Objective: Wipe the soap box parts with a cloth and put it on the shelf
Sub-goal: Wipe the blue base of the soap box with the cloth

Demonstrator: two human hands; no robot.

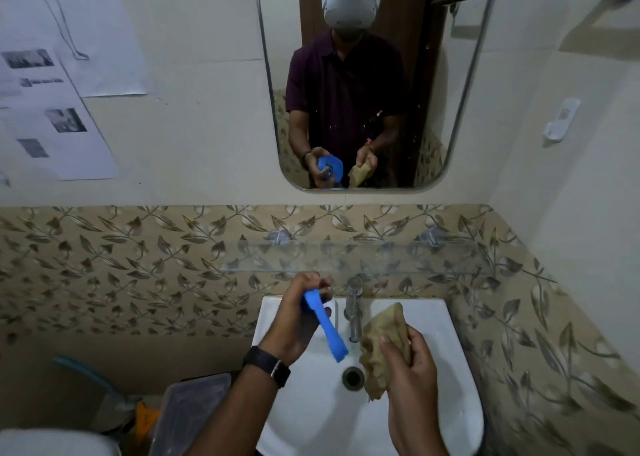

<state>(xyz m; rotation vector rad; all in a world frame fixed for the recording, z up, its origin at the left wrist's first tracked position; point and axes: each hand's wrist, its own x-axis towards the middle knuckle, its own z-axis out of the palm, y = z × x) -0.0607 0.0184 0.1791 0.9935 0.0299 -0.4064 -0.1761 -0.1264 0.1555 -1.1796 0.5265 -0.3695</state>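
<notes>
**Blue soap box part and cloth held apart over the basin**

Your left hand [298, 320] is closed around the upper end of the blue soap box part [325, 325], which you hold edge-on over the back left of the white washbasin [446, 320]. Its long axis runs from near the back rim down toward the drain [353, 376], so the free end points at your right hand [414, 369]. That hand is closed on the bunched tan cloth [379, 343], just right of the drain and near the part's lower tip, not touching it. The right hand is the nearer one for wiping: a short move left should bring cloth to plastic.

The chrome tap [354, 311] stands between the two hands at the back rim, so keep the wipe in front of it. The glass shelf [346, 259] sits above the tap on the leaf-patterned tiles and looks bare. Whether this part is lid or tray, you cannot tell here.
</notes>
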